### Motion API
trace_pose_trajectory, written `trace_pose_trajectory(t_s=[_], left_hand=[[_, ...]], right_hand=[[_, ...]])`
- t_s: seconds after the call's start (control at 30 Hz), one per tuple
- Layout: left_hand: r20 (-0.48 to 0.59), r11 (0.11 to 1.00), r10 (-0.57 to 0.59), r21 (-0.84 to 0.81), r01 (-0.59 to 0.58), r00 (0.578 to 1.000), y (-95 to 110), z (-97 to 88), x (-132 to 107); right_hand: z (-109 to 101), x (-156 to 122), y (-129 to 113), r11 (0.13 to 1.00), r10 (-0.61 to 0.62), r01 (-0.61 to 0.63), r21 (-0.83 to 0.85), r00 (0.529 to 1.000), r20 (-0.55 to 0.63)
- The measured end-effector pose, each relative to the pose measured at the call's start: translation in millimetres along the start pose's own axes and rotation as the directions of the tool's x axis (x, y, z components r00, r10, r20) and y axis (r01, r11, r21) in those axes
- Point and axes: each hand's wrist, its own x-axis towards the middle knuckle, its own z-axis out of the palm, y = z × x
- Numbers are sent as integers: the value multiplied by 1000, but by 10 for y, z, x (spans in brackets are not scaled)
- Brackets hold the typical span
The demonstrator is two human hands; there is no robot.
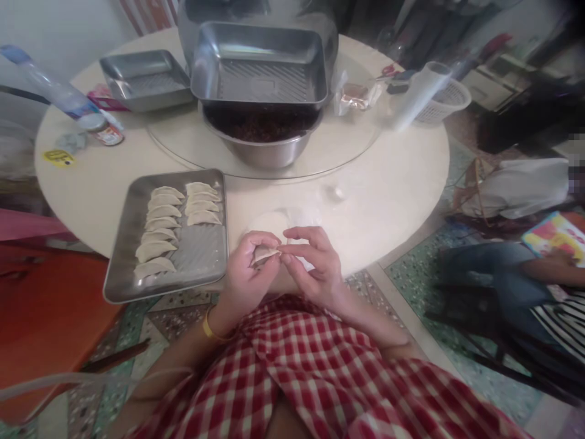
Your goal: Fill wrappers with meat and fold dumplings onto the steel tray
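Between my two hands, just over the table's front edge, is a folded dumpling (266, 255), mostly covered by fingers. My left hand (253, 263) curls around it, thumb and forefinger closed on the dough. The fingertips of my right hand (315, 262) pinch the dumpling's edge from the other side. Behind my hands lies a pale stack of round dumpling wrappers (267, 223), partly hidden, beside some clear plastic wrap (304, 214). To the left, a metal tray (196, 262) carries two columns of finished-looking dumplings (155, 249).
A steel bowl of dark filling (265, 149) stands on the glass turntable, with an empty metal pan (258, 39) resting over its back. Another pan (150, 100), a bottle (55, 88), a jar (107, 131), and a white basket (445, 103) surround it. A person (507, 274) sits at right.
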Motion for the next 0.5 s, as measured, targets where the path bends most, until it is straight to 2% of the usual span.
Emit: trace_pose_trajectory(t_s=[0.13,0.27,0.5], left_hand=[[23,998,-67,14,67,997,18,-13,3],[33,987,-154,-39,155,988,33,-20,24],[24,993,-76,-93,78,997,34,-1,42]], right_hand=[[-60,14,19,999,22,-22,30,1000,12],[-64,-13,48,1000,-3,2,-11,997,-78],[18,-66,86,983,-86,66,-169,990,-113]])
